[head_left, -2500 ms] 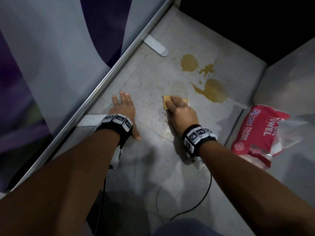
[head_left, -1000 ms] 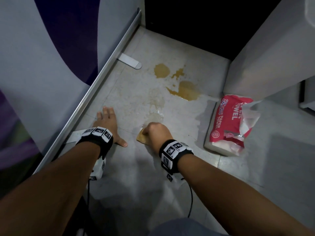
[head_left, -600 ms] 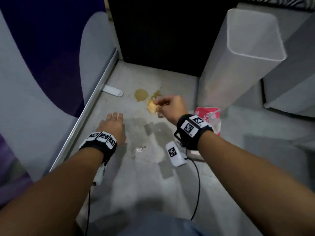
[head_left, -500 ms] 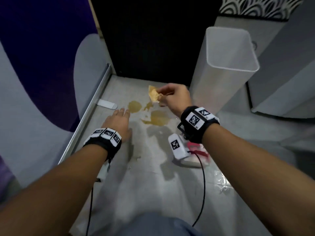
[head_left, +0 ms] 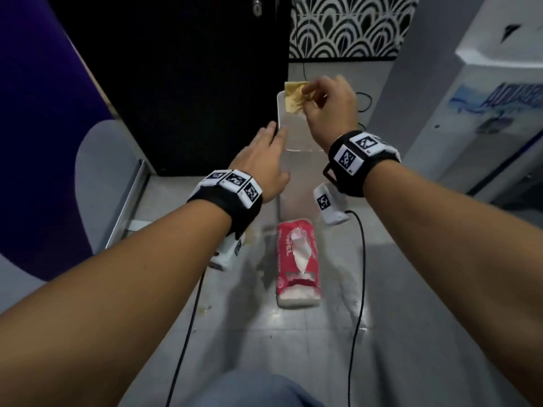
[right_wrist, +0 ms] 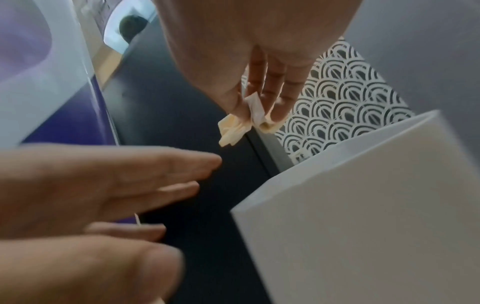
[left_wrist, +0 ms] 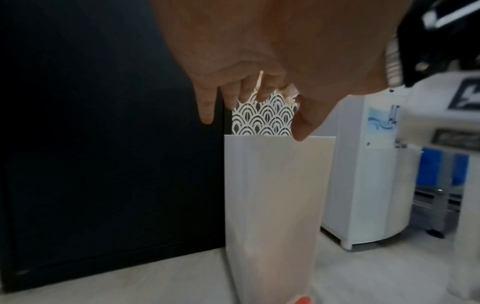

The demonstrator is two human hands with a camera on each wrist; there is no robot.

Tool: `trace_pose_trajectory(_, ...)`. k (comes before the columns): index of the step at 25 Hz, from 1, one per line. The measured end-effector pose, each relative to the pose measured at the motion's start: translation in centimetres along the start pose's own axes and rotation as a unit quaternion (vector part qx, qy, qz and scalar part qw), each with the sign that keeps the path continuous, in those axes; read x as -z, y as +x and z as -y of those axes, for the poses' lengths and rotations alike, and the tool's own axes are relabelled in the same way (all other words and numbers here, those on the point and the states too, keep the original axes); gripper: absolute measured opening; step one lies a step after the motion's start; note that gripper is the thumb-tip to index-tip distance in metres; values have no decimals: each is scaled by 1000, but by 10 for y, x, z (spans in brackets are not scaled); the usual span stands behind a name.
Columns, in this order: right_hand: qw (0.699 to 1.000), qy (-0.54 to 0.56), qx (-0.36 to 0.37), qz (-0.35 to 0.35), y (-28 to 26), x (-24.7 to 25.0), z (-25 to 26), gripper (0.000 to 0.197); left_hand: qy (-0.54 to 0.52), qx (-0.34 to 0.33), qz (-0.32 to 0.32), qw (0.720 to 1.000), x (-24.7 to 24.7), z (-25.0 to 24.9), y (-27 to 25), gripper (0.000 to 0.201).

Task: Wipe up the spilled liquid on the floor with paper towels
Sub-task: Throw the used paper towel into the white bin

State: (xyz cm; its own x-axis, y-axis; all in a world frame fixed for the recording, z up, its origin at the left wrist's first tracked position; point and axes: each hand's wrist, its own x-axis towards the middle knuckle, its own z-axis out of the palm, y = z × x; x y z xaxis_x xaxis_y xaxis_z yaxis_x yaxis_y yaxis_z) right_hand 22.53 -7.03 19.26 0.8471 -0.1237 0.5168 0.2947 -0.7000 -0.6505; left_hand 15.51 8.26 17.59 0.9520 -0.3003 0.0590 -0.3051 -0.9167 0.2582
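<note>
My right hand (head_left: 311, 92) pinches a soaked, yellow-stained paper towel (head_left: 296, 96) between thumb and fingers, held over the open top of a tall white bin (head_left: 296, 133). The right wrist view shows the crumpled towel (right_wrist: 242, 125) hanging from the fingertips (right_wrist: 276, 115) above the bin (right_wrist: 363, 205). Beside the bin's left rim my left hand (head_left: 273, 133) is raised with straight fingers and holds nothing. In the left wrist view its fingers (left_wrist: 207, 111) hang just over the bin (left_wrist: 275, 195). The red paper towel pack (head_left: 297, 259) lies on the floor below. My arms hide the spill.
A black door (head_left: 191, 83) stands behind the bin and a purple-and-white panel with a metal rail (head_left: 126, 201) runs along the left. A white water dispenser (head_left: 484, 113) is at the right. Two black cables (head_left: 359, 274) trail across the grey floor tiles.
My right hand lifted the soaked towel off the floor and carried it up over the bin. My left hand left the floor and rose to the bin's rim. The head view tilted upward.
</note>
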Motion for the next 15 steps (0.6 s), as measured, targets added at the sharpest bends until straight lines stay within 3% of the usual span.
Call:
trace_pose_trajectory(5, 974, -146, -26, 173, -8, 2, -59, 23, 60, -54, 109, 991, -27, -10, 14, 86)
trace_pose_trajectory(7, 985, -103, 5, 139, -21, -5, -69, 25, 60, -56, 99, 992, -34, -7, 12, 90)
trace_pose_trajectory(9, 996, -35, 79, 5, -43, -10, -74, 20, 49, -57, 89, 993, -38, -5, 10, 91)
trace_pose_trajectory(11, 985, -17, 130, -109, -77, -12, -75, 14, 39, -52, 80, 995, -40, -4, 10, 91)
trace_pose_trajectory(13, 987, -5, 130, -98, -118, -15, -77, 17, 37, -45, 78, 995, -41, -4, 9, 90)
trace_pose_trajectory(15, 999, -20, 36, 30, -161, -23, -81, 33, 41, -43, 80, 995, -42, -5, 8, 90)
